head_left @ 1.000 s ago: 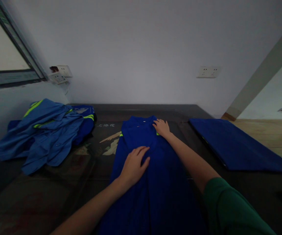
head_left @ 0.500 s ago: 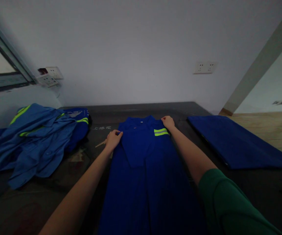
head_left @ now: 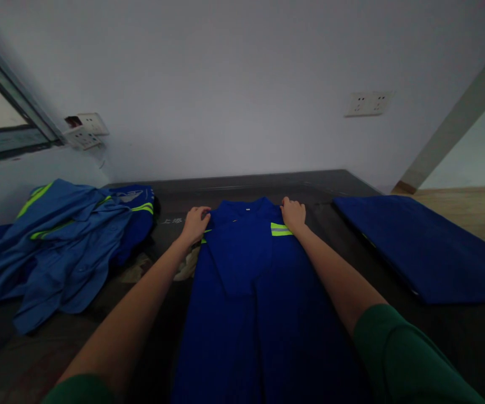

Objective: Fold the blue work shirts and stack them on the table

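A dark blue work jacket (head_left: 242, 264) lies front side up and lengthwise before me, its collar at the far end and its lower part running out of view. One sleeve is laid across its chest. My left hand (head_left: 195, 224) pinches the left shoulder edge, close to a partly covered yellow-green strip. At the opposite shoulder, my right hand (head_left: 293, 214) has its fingers curled over the edge, just above a yellow-green and grey reflective strip (head_left: 282, 229).
To the left, a rumpled lighter blue work shirt (head_left: 78, 235) lies over more dark blue clothing (head_left: 135, 202). A flat folded dark blue garment (head_left: 419, 247) rests on the right. The dark table (head_left: 318, 182) meets a white wall with sockets (head_left: 369, 104).
My left hand has moved slightly up along the shoulder edge, and a yellow-green strip now shows beside it. My right hand's fingers have wrapped further over its edge. The view has shifted slightly.
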Demonstrator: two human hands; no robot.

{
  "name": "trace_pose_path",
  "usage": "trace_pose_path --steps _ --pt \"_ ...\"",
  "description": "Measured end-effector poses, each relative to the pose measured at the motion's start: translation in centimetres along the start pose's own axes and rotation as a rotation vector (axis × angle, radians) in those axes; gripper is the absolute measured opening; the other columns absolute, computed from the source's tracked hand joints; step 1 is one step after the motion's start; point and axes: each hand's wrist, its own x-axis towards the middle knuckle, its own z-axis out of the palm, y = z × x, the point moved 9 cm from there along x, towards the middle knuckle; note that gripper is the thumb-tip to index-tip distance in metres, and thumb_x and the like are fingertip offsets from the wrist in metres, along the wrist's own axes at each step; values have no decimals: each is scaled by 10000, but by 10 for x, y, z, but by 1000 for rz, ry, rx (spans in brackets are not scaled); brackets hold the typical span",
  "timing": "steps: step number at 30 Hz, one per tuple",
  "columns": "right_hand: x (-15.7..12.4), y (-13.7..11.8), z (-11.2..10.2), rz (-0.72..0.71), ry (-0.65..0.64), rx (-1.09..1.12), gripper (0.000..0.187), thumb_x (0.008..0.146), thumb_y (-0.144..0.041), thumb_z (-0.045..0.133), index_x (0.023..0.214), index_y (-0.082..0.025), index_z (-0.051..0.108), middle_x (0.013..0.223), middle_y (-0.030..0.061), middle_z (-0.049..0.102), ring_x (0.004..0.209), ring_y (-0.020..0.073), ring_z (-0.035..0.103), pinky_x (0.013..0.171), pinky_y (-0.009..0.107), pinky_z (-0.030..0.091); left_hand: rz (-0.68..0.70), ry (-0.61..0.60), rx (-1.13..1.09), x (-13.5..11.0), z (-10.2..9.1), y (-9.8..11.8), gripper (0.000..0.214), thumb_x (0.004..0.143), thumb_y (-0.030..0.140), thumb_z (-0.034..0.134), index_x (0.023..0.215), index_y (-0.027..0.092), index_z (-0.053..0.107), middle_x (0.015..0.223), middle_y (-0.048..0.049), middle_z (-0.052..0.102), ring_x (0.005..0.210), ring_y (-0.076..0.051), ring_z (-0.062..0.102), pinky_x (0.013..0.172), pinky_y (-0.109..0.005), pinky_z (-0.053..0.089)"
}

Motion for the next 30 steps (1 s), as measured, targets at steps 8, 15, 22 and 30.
trace_pose_path --steps 8,15,22,30 --pt "-2 -4 -2 -17 15 -24 240 969 -248 415 1119 -148 575 1108 161 668 1062 280 554 859 389 362 110 -309 -258 52 36 -11 269 830 424 517 771 184 624 898 -41 696 899 -191 616 880 -302 459" --pt "2 1 2 -30 16 32 230 956 -242 452 1129 -191 594 1132 128 655 1083 278 547 849 392 374 156 -396 -135 65 37 -20 335 748 522 581 779 199 667 761 -9 689 851 -202 609 776 -280 428" --pt "19 19 20 51 -174 219 249 963 -337 430 1065 -267 646 1122 70 652 1081 254 567 873 409 404 76 -454 -176 66 40 -26 272 742 461 573 721 204 659 725 -6 661 795 -197 579 730 -259 413" --pt "27 4 15 16 -279 107 301 995 -309 361 1163 -181 574 1216 151 633 1137 280 577 913 437 409 -36 -404 -626 56 31 -15 185 768 353 561 683 192 532 636 20 503 620 -133 456 597 -227 377"
